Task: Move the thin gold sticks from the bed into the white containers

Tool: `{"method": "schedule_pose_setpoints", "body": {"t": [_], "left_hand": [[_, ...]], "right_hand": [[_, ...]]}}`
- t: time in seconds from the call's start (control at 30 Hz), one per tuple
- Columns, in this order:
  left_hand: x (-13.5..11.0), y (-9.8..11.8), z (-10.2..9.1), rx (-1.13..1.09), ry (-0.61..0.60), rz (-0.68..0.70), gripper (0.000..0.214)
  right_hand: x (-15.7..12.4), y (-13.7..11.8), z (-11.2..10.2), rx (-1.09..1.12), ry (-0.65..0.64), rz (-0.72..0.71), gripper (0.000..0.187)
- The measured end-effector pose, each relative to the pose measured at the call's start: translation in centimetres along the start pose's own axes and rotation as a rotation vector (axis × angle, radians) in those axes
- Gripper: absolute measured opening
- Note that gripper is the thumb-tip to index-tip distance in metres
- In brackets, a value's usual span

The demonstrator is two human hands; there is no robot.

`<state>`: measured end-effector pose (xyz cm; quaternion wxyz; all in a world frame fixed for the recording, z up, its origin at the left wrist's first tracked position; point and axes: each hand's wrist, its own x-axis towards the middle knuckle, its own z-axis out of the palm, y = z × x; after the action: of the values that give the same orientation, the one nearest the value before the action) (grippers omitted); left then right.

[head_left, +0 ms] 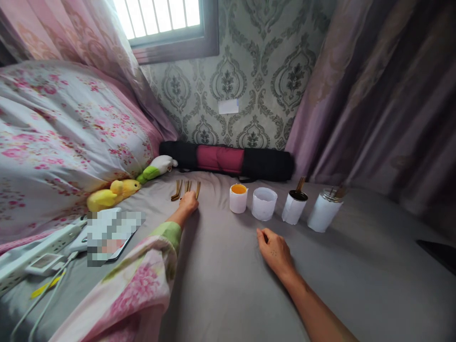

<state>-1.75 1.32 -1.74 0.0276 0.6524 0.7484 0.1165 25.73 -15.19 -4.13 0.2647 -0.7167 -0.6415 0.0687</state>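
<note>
My left hand point(188, 204) reaches down among small bundles of thin brown sticks point(177, 190) on the grey sheet. Its fingers are bent at the lower ends of the middle bundle point(188, 185), and what they hold is hidden. Another short bundle point(198, 189) lies just to its right. My right hand point(274, 249) rests low over the sheet with its fingers curled in, and nothing shows in it. Ahead of it stand a white-wrapped cup with an orange inside point(238, 202), a wider white cup point(264, 206), and a white-wrapped can with brown sticks point(295, 211).
A taller white-wrapped jar point(324, 213) holding sticks stands at the right end. Behind lies a long black and maroon bag point(221, 159). Plush toys point(114, 194), a power strip point(42, 254) and cables are on the left. A dark flat object point(438, 254) lies far right.
</note>
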Motion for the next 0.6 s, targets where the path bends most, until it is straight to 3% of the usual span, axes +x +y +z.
{"method": "schedule_pose_setpoints", "body": {"t": [0.6], "left_hand": [[-0.03,0.18,-0.01,-0.011,-0.025,-0.042,0.032]], "right_hand": [[0.03,0.08,0.05,-0.006,0.014,-0.008,0.036]]}}
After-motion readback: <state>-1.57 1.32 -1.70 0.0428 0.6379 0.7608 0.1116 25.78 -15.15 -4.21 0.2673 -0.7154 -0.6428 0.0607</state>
